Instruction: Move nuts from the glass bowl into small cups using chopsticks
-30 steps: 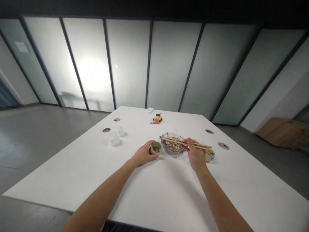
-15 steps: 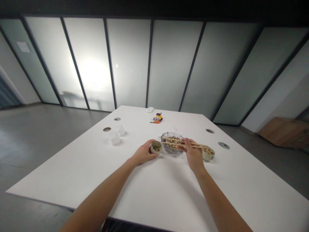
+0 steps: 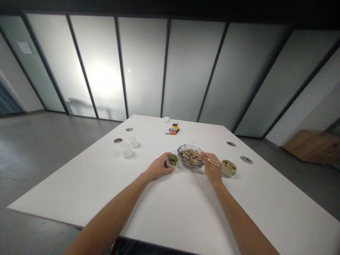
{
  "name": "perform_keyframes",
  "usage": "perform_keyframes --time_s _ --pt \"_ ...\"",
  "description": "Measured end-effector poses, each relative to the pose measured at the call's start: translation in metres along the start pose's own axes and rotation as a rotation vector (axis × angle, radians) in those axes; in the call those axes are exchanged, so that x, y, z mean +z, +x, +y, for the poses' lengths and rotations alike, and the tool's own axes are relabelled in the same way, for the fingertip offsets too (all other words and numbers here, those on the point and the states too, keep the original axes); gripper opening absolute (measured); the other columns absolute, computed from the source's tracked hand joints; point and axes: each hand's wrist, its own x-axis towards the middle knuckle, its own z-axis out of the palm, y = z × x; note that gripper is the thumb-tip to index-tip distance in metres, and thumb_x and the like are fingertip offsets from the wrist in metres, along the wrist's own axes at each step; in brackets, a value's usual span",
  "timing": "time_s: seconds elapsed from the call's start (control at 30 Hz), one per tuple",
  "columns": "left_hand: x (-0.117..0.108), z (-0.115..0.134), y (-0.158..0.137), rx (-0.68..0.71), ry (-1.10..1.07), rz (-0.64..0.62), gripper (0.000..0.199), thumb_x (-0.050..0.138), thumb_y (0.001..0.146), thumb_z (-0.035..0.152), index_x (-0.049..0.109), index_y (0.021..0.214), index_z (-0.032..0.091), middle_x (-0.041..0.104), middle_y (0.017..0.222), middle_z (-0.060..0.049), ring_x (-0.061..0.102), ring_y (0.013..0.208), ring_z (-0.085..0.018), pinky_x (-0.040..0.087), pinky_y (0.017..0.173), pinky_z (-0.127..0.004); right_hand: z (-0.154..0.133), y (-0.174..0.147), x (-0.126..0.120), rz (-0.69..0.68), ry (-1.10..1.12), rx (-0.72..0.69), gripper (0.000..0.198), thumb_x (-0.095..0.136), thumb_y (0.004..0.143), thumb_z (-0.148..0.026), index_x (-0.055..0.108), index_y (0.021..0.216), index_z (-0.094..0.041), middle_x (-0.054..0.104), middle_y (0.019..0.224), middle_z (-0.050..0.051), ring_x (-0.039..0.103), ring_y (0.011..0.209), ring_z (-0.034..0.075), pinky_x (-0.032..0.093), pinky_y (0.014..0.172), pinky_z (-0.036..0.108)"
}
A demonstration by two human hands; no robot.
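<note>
My left hand [image 3: 160, 166] is wrapped around a small round greenish cup [image 3: 173, 157], tilted toward me, with some small dark pieces at its bottom. In my right hand [image 3: 212, 168] is a pair of wooden chopsticks [image 3: 212, 162], their tips down among the pieces in a clear glass bowl [image 3: 183, 161]. That bowl holds a heap of brown and tan pieces [image 3: 190, 156] that look like nuts or seeds in shells. Just right of my right hand stands a second greenish cup [image 3: 228, 172] with similar tan pieces in it.
Two clear plastic containers [image 3: 126, 151] stand at the left of the white table [image 3: 170, 212]. Farther back are a yellow toy car [image 3: 174, 128], an orange toy carrot [image 3: 172, 133] and a white box-shaped item [image 3: 165, 120]. Several round holes pierce the tabletop near its sides.
The chopsticks have swung from lying across above the glass bowl to pointing down into its contents. My left hand and its cup have stayed nearly still.
</note>
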Motion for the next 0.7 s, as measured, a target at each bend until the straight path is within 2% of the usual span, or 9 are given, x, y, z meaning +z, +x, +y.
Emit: perform_keyframes --time_s 0.23,0.43,0.57,0.63,0.7 --pt "0.000 -0.001 0.000 0.003 -0.002 0.003 0.075 0.083 0.074 0.029 0.056 0.144 0.026 0.075 0.125 -0.007 0.072 0.108 -0.027 0.057 0.096 -0.039 0.002 0.000 -0.001 -0.041 -0.075 -0.051 0.053 0.053 0.101 -0.065 0.078 0.085 -0.021 0.077 0.087 0.010 0.070 0.083 0.024 0.057 0.080 0.040" --pt "-0.001 0.001 -0.001 -0.011 -0.002 -0.012 0.075 0.082 0.075 0.030 0.054 0.144 0.026 0.074 0.127 -0.007 0.072 0.109 -0.028 0.057 0.096 -0.040 -0.001 0.002 -0.007 -0.020 -0.063 0.005 0.056 0.051 0.099 -0.069 0.076 0.083 -0.022 0.076 0.086 0.009 0.070 0.083 0.024 0.056 0.083 0.041" --pt "-0.002 0.003 -0.001 -0.038 0.008 -0.019 0.076 0.082 0.074 0.029 0.054 0.145 0.025 0.073 0.130 -0.009 0.072 0.111 -0.029 0.057 0.097 -0.041 -0.005 0.008 -0.010 0.036 -0.037 0.116 0.057 0.054 0.094 -0.073 0.074 0.080 -0.022 0.076 0.084 0.008 0.071 0.086 0.025 0.056 0.090 0.045" --pt "-0.001 0.003 -0.001 -0.039 0.010 -0.015 0.077 0.082 0.074 0.029 0.054 0.145 0.025 0.074 0.129 -0.009 0.072 0.110 -0.029 0.057 0.098 -0.041 -0.009 0.012 -0.012 0.075 0.087 0.223 0.055 0.062 0.089 -0.075 0.073 0.082 -0.022 0.076 0.086 0.008 0.072 0.085 0.025 0.058 0.091 0.047" --pt "-0.001 0.002 -0.001 -0.030 0.004 -0.010 0.076 0.083 0.074 0.029 0.055 0.144 0.025 0.074 0.129 -0.008 0.072 0.109 -0.029 0.057 0.098 -0.041 -0.015 0.015 -0.013 0.102 0.301 0.324 0.051 0.070 0.084 -0.073 0.072 0.084 -0.022 0.076 0.089 0.006 0.074 0.084 0.024 0.062 0.088 0.048"
